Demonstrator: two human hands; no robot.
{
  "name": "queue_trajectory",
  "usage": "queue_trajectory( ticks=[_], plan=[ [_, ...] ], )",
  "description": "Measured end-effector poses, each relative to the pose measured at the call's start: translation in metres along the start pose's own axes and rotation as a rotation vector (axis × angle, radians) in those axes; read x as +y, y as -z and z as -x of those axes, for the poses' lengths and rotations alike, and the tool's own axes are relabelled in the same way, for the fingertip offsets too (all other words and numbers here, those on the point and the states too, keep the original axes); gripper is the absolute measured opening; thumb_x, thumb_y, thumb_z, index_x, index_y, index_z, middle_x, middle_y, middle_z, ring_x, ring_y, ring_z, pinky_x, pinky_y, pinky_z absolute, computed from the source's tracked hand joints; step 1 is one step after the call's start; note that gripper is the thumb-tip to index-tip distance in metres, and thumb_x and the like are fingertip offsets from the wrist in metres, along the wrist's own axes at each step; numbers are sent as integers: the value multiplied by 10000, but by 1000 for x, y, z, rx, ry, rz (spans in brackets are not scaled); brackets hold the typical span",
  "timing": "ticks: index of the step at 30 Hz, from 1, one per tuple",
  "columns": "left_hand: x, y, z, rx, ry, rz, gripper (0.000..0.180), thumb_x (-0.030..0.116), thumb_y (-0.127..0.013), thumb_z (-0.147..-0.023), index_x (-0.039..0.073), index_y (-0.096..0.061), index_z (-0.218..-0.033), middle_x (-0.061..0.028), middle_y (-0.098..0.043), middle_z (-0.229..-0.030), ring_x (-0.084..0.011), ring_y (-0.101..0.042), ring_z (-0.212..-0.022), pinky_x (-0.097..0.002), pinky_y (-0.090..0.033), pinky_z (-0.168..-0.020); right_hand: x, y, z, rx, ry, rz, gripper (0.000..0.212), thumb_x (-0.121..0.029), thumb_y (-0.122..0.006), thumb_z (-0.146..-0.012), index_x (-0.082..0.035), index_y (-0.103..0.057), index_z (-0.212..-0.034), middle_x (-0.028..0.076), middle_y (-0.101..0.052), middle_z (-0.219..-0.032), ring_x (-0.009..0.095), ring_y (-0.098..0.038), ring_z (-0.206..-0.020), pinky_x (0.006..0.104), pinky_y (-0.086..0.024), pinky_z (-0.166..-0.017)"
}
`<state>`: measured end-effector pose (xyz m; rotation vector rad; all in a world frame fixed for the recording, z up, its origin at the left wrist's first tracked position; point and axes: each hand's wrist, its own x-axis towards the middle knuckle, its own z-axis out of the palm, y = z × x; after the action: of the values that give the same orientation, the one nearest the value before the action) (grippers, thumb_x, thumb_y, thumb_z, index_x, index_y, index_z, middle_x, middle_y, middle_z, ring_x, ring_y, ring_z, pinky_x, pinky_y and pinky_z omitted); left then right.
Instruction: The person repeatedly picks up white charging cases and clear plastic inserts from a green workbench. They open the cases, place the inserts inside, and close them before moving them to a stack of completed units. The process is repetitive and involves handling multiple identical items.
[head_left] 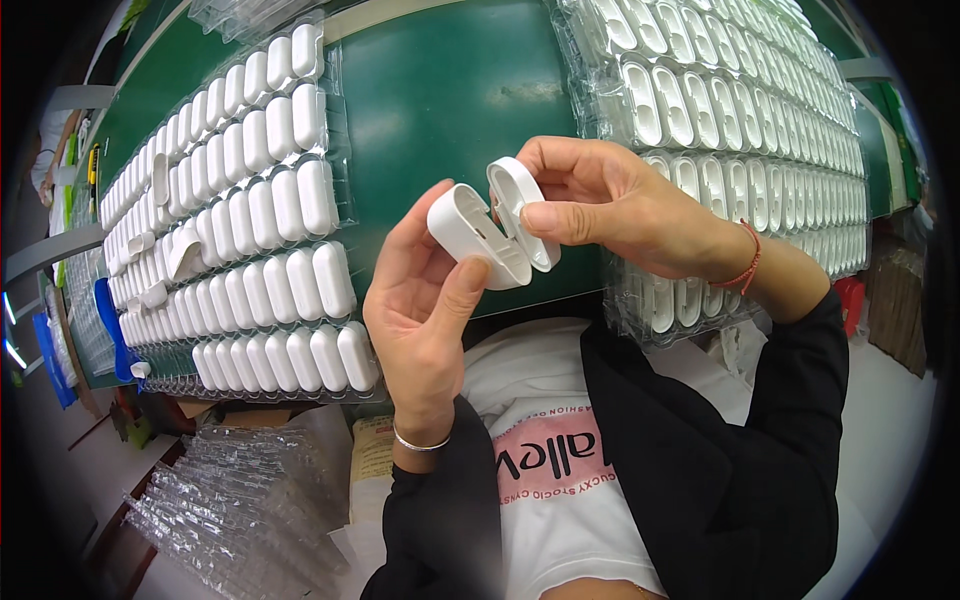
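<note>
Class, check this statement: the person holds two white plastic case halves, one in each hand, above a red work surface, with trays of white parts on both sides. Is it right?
Not quite: the work surface is green, not red, as the head view shows. The rest holds: the left hand and the right hand each hold a white plastic case half, with the left tray and the right tray of white parts alongside.

white hinged plastic case [490,225], open
</note>
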<state>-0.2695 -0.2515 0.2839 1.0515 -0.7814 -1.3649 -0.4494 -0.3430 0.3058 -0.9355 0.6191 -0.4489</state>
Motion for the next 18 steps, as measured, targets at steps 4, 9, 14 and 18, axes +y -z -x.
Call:
queue_trajectory(
  ticks=[4, 9, 14, 18],
  plan=[
    [-1, -1, -2, 6, 4, 18, 535, 82, -649, -910, -66, -420, -1371, -163, -559, -1280, -200, -555, -1169, -325, -441, -991, 4, -1, -2, 5, 29, 25, 338, -272, -689, -917, 10, -574, -1063, 59, -609, -955, 107, -567, -866, 263, -470, -780],
    [-6, 1, -4, -11, -22, 61, 462, 18, -669, -886, -36, -493, -1309, -130, -583, -1231, -193, -567, -1151, -330, -465, -985, 4, 0, -2, 22, 21, 44, 331, -281, -695, -913, 2, -570, -1032, 51, -603, -932, 105, -562, -844, 259, -465, -765],
    [-5, 3, -4, -26, 18, 81, 483, 51, -675, -886, -44, -475, -1315, -141, -584, -1227, -195, -576, -1134, -336, -468, -980, 5, 0, -2, 35, 10, 38, 323, -294, -699, -907, -10, -577, -1000, 41, -604, -902, 99, -560, -832, 250, -456, -742],
    [-3, 6, -5, -64, 77, 96, 526, 91, -650, -906, -51, -417, -1355, -150, -562, -1259, -206, -570, -1159, -354, -472, -979, 6, 1, -2, 32, 6, 26, 324, -308, -703, -901, -17, -584, -980, 36, -607, -885, 94, -560, -823, 247, -451, -726]
  ],
)
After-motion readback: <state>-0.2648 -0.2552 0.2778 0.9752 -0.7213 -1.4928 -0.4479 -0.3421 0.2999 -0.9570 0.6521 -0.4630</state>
